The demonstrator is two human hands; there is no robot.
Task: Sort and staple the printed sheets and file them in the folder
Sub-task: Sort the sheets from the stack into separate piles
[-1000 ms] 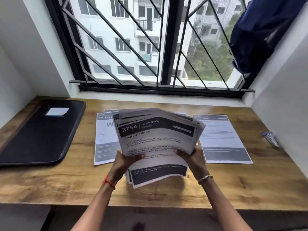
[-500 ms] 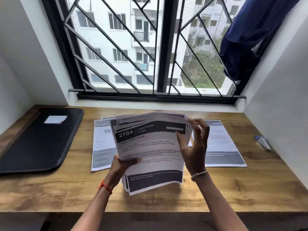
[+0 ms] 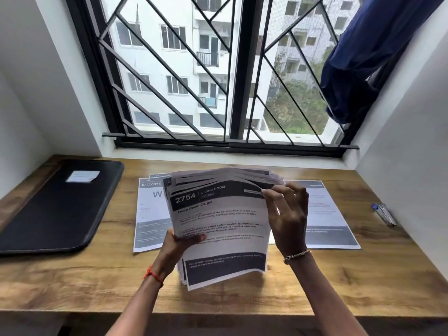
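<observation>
The person is sorting. The left hand (image 3: 179, 243) is holding the stack of printed sheets (image 3: 218, 226) up above the bench (image 3: 242, 299), its grip wrapping the stack's lower left edge with the thumb lying across the top page (image 3: 225, 238), headed "2754 Living Room". The right hand (image 3: 288, 221) is pinching that page's upper right corner between thumb and fingertips (image 3: 268, 193), lifting it slightly off the pages behind. A balcony sheet (image 3: 148, 214) is lying flat on the bench to the left and a second sheet (image 3: 324, 219) to the right. The black folder (image 3: 60, 207) is lying closed at far left. The next move is probably calling for peeling this single page free without dragging another, then laying it on its matching pile.
</observation>
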